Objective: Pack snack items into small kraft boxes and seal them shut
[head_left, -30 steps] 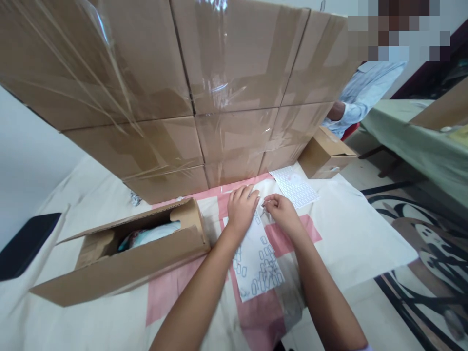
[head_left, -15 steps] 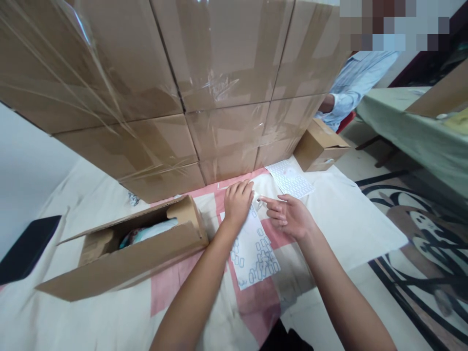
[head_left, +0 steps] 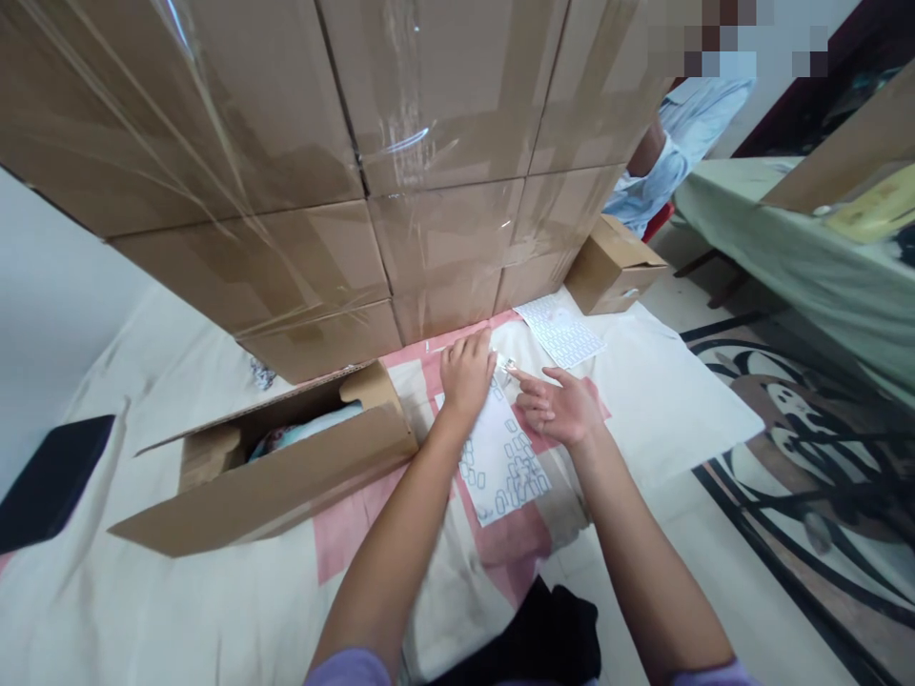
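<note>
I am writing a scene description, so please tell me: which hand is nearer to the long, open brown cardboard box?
Left. The left hand is a little beyond the right end of this open box; the right hand is farther to the right, past the left hand.

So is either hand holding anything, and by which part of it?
Cannot be told: the left hand lies at the far end of the patterned sheet, and a small pale piece is at the index fingertip of the right hand.

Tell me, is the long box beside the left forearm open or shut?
Open: the long box shows its inside, with a pale bundle visible between its walls.
</note>
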A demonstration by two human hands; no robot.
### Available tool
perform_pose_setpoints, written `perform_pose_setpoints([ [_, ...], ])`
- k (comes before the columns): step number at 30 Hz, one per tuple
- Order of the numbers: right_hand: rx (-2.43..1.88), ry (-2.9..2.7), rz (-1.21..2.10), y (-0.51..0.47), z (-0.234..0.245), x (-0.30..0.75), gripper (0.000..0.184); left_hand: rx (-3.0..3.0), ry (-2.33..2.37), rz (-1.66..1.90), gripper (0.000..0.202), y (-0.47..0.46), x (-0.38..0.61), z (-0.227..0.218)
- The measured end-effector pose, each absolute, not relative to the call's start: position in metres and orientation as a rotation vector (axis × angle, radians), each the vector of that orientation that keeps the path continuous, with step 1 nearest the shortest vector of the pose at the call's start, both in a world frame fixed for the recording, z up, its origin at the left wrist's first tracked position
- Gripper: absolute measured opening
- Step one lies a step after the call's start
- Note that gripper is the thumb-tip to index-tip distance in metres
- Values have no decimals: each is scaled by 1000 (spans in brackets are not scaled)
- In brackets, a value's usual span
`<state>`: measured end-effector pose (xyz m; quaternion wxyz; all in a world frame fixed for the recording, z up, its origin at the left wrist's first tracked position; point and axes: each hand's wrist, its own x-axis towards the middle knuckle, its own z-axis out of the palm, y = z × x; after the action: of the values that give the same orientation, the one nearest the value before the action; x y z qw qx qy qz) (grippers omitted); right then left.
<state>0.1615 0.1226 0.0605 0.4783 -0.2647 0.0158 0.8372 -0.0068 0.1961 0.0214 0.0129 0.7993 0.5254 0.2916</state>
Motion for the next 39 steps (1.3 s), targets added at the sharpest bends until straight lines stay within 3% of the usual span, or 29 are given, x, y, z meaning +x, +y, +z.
perform_pose_setpoints([
  [29, -634, 25, 1948, 113, 56, 168, 46, 2527, 1497, 1072, 25, 195, -4, 14],
  [34, -646, 44, 1918, 112, 49, 162, 38, 2475, 1426, 1134, 21, 196, -4, 14],
  [39, -708, -13, 1848, 112, 41, 153, 18, 2418, 1425, 1040, 28, 192, -5, 26],
])
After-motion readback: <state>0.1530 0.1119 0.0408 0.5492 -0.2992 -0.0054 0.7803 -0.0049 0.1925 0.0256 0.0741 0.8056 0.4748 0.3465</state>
